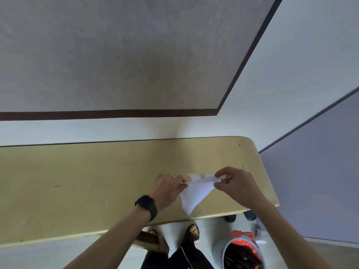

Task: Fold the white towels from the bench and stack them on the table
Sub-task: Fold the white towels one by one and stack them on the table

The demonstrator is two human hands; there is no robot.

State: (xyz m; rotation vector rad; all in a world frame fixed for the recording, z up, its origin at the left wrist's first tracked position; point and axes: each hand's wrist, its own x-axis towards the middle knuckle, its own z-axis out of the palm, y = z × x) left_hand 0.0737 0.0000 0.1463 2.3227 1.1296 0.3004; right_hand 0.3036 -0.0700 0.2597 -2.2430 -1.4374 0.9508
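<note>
Cloth grip, left: my left hand (pixel 169 188) pinches one end of the towel's top edge, fingers curled round it.
Cloth grip, right: my right hand (pixel 236 183) pinches the other end between thumb and fingertips, the other fingers curled in.
Towel: small white towel (pixel 196 193), stretched between both hands over the right part of the wooden top (pixel 77 181). Its top edge is doubled over into a narrow band, and a loose point hangs toward the top's near edge. I cannot tell if that point touches the wood.
Wooden top: pale and scuffed, with a rounded right corner. Bench or table, I cannot tell.
Wrist: black watch (pixel 146 206), over the top's near edge.
Floor: red-rimmed bag (pixel 242 251), below the top's near right corner.
Step, my reading: mid-fold on one towel, stacking not yet begun.
Next move calls for: squaring the hanging point under the band, then laying it flat on the wood and pressing the crease.
</note>
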